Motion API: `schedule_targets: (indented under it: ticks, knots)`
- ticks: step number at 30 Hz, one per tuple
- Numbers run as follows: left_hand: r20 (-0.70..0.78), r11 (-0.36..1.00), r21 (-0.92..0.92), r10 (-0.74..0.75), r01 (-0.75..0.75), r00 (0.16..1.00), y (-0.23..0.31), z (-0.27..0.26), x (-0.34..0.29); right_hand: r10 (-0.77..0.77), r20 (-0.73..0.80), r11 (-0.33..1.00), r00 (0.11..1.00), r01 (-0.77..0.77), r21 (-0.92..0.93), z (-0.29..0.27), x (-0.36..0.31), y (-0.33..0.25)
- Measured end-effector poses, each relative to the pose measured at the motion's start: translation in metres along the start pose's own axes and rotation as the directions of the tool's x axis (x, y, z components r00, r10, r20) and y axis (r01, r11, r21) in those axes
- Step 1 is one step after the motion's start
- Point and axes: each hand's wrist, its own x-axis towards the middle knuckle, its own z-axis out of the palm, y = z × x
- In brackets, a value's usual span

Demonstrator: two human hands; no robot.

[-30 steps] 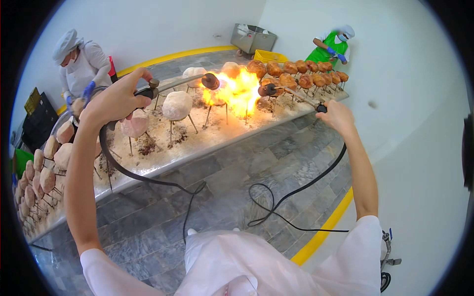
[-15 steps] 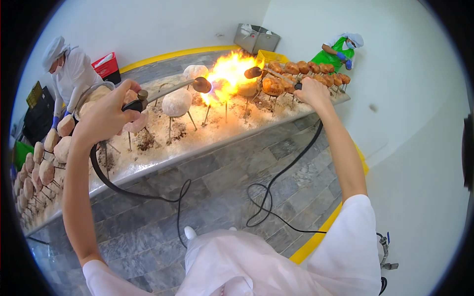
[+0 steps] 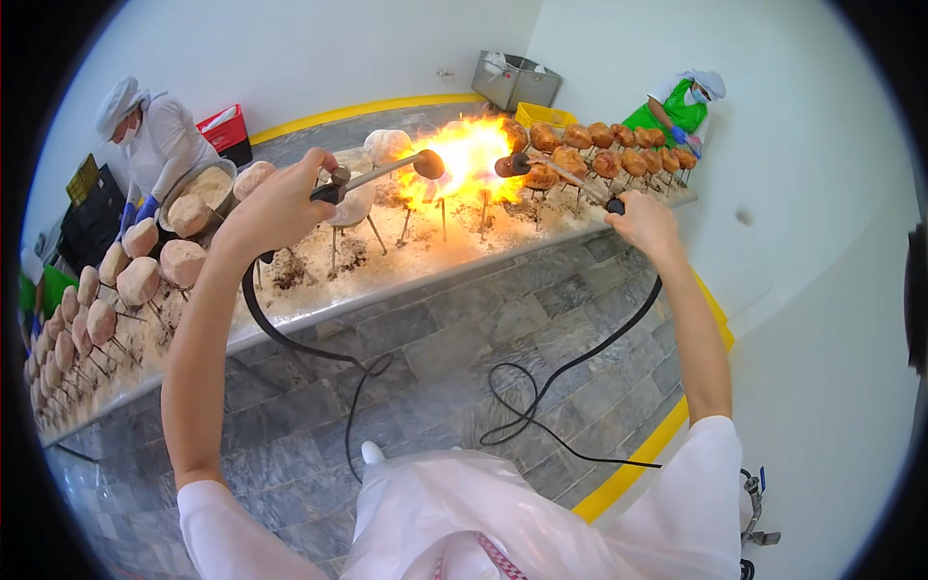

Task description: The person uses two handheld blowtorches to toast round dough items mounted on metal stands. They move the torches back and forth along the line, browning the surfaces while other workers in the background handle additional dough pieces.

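Observation:
My left hand [image 3: 275, 208] is closed round the handle of a gas torch [image 3: 385, 174], its nozzle pointing right. My right hand [image 3: 646, 227] grips a second gas torch [image 3: 565, 176], which points left. Between the two nozzles a bright orange flame [image 3: 466, 159] engulfs a lump on a metal stand, mostly hidden by the fire. Just left of the flame are pale, white-coated lumps [image 3: 387, 145] on thin metal legs. Right of it stand browned, glossy lumps [image 3: 607, 162]. Black hoses [image 3: 604, 333] hang from both torches.
A long powder-strewn table [image 3: 319, 307] runs across the view. Far left, a gloved co-worker [image 3: 159, 140] bends by a metal bowl [image 3: 208, 193]; another in a green apron [image 3: 677, 111] stands far right. A metal bin [image 3: 517, 82] and yellow crate [image 3: 544, 115] sit behind. Hoses loop over the floor.
My left hand has moved right with its torch, bringing that nozzle further right. The right hand has shifted right and slightly down, its nozzle also moving slightly right and down. Both torches keep burning.

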Motion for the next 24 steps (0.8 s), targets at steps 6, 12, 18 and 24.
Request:
schedule_targets:
  ticks: [6, 12, 18, 24]
  knots:
    - [0.074, 0.982, -0.127, -0.134, 0.143, 0.988, 0.008, -0.009, -0.017, 0.008, 0.020, 1.000, 1.000, -0.008, -0.002, 0.008, 0.012, -0.025]
    - [0.057, 0.978, -0.141, -0.147, 0.154, 0.987, -0.007, -0.017, -0.042, -0.053, -0.045, 0.998, 0.998, 0.052, -0.025, 0.004, 0.038, -0.062]
    - [0.024, 0.984, -0.157, -0.086, 0.089, 0.996, -0.023, -0.010, -0.057, -0.005, -0.074, 1.000, 0.997, 0.004, -0.015, 0.009, 0.079, -0.069]
    - [-0.017, 0.978, -0.209, -0.031, 0.027, 0.999, -0.031, 0.013, -0.061, 0.107, -0.040, 0.991, 0.993, -0.103, 0.087, 0.019, 0.064, -0.025]
